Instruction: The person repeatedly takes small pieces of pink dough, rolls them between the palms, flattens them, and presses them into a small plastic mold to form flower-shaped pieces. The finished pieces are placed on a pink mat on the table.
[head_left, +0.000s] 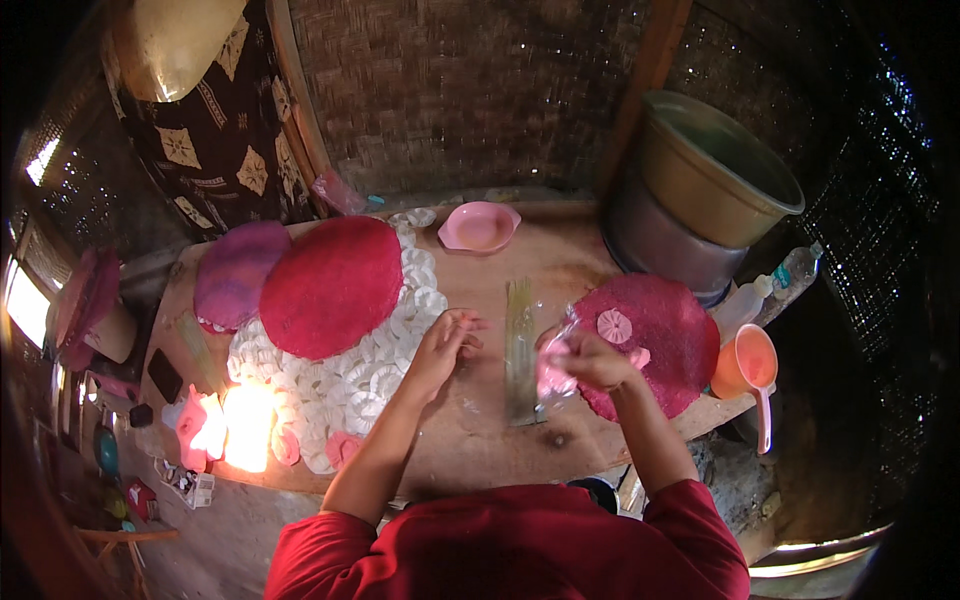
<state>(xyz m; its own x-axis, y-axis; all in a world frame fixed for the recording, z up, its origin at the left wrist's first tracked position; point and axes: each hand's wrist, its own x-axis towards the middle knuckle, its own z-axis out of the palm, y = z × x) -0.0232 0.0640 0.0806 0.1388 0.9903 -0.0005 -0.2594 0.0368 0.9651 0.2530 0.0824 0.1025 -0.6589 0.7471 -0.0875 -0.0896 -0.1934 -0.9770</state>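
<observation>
My right hand point(597, 362) is closed on a clear plastic bag point(556, 378) with something pink in it. Under and beside that bag lies a flat, greenish-yellow strip of leaf or woven material point(520, 350). Right of it is a flat, round, dark pink disc point(665, 330), carrying a small ridged pink round piece point(614, 325). My left hand point(450, 345) hovers over the wooden table, fingers loosely bent and apart, holding nothing. Just left of it spread many white, ridged round pieces point(375, 385), partly covered by a large red disc point(335, 288).
A pink dish point(480, 228) stands at the table's far edge. Large metal pots point(720, 170) are stacked at the back right, near plastic bottles point(797, 266) and an orange dipper point(750, 362). A purple disc point(240, 272) and a dark phone-like slab point(164, 377) lie left.
</observation>
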